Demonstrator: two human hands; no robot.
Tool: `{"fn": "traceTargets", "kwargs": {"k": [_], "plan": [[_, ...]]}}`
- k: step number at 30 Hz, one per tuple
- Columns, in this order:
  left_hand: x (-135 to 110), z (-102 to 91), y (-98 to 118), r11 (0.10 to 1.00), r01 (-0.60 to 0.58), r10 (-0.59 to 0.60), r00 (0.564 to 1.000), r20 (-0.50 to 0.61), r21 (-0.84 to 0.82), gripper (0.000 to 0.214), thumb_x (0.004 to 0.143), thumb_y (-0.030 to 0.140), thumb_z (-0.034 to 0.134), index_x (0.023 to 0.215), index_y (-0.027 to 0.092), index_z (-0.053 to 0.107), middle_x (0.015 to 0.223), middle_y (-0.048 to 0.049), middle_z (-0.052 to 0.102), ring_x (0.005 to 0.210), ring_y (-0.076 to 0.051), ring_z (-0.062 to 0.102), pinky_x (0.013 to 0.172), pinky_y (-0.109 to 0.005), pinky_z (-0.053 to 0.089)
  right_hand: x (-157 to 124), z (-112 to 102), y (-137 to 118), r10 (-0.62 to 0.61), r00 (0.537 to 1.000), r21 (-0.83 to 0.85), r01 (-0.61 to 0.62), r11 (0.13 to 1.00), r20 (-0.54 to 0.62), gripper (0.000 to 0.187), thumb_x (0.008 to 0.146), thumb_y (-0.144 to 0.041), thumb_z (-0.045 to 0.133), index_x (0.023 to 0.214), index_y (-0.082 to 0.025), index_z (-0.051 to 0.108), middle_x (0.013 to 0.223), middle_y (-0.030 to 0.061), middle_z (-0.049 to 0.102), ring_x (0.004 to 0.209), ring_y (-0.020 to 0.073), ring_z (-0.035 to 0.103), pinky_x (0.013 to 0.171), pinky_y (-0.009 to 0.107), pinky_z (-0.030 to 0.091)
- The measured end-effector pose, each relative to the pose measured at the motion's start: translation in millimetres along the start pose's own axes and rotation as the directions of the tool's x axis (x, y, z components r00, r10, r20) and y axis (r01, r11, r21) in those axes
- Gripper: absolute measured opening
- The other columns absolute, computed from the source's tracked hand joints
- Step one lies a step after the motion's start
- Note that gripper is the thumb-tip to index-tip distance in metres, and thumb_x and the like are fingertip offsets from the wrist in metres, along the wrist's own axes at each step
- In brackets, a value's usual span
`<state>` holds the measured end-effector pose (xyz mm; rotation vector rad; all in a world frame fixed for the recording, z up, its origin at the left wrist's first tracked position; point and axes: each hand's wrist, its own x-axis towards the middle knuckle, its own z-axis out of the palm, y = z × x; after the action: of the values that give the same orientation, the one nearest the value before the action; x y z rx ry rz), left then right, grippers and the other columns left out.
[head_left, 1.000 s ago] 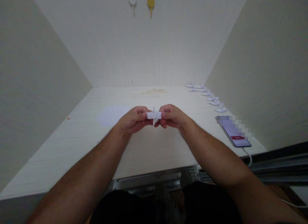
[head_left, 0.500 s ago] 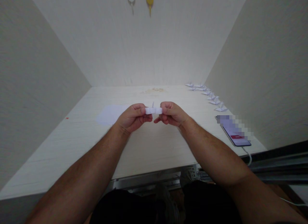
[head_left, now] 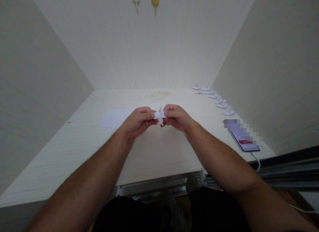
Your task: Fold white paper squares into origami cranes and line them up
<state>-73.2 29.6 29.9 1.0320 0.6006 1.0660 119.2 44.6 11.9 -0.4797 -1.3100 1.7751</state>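
A small white folded paper figure [head_left: 159, 115] hangs in the air above the pale wooden desk [head_left: 154, 152], pinched from both sides. My left hand [head_left: 138, 120] grips its left end with closed fingers. My right hand [head_left: 176, 116] grips its right end the same way. The two hands nearly touch, and most of the paper is hidden between the fingertips.
A pale sheet of paper [head_left: 115, 118] lies flat left of my hands. Several folded paper figures [head_left: 216, 99] line the right wall. A phone [head_left: 243, 135] with a white cable [head_left: 256, 160] rests at the desk's front right. Walls close in three sides.
My hands have drawn closer together, so less of the folded paper shows between them. They have also risen slightly from a second ago.
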Motion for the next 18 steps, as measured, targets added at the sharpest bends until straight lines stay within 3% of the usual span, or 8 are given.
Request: {"fn": "traceTargets", "kwargs": {"k": [5,12,18], "plan": [[2.2,5.0,-4.4,0.994,-0.040,0.053,0.990,-0.127,0.102,0.027,0.056,0.021,0.092,0.060,0.011,0.066,0.070,-0.0066,0.073,0.060,-0.014,0.069,0.061,-0.025,0.058,3.3,2.6,3.7,-0.053,0.987,-0.086,0.040,0.996,-0.150,0.039,0.063,-0.038,0.090,0.087,-0.018,0.066,0.078,-0.0019,0.071,0.063,0.0116,0.066,0.057,0.027,0.060],[4.6,2.7,-7.2,0.983,-0.118,0.135,0.984,-0.113,0.144,0.028,0.059,0.016,0.089,0.083,0.015,0.076,0.080,-0.0048,0.076,0.066,-0.014,0.070,0.062,-0.026,0.058,5.1,1.4,5.0,-0.080,0.974,-0.143,0.050,0.988,-0.211,0.042,0.058,-0.040,0.092,0.081,-0.016,0.066,0.067,-0.0007,0.071,0.052,0.0107,0.063,0.051,0.025,0.054],[4.8,2.5,-9.5,0.976,-0.118,0.146,0.978,-0.149,0.183,0.026,0.061,0.017,0.089,0.085,0.014,0.079,0.083,-0.0076,0.078,0.068,-0.014,0.071,0.064,-0.025,0.058,6.8,1.8,5.9,-0.101,0.958,-0.147,0.063,0.987,-0.269,0.043,0.056,-0.039,0.093,0.083,-0.017,0.067,0.064,-0.0024,0.070,0.051,0.0099,0.062,0.052,0.024,0.054]]}}
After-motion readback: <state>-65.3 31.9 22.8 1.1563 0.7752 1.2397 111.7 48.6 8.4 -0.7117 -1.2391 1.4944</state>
